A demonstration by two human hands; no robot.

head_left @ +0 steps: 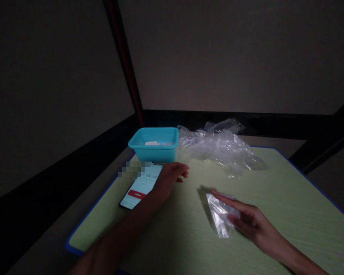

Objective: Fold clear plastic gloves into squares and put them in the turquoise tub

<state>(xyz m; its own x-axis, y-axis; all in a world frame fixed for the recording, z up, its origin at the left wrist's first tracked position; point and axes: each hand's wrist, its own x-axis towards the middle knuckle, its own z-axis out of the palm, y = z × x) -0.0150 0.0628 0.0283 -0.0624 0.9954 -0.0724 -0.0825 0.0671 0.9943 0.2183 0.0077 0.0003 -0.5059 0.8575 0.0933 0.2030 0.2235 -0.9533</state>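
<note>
Your right hand (240, 217), fingers nearly straight and thumb apart, holds a small clear bag (218, 217) in front of the teal basin (156, 155), to its right. Your left hand (174, 175) is loosely half-curled, nothing visible in it, just before the basin. Nearby, a lit phone (143, 185) lies in front of the basin; crumpled plastic (223, 149) heaps to its right.

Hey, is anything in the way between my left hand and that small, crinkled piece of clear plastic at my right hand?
Nothing visible stands between your left hand and the small, crinkled piece of clear plastic; just pale green tabletop shows there. Your right hand, though, partly covers the plastic.
</note>
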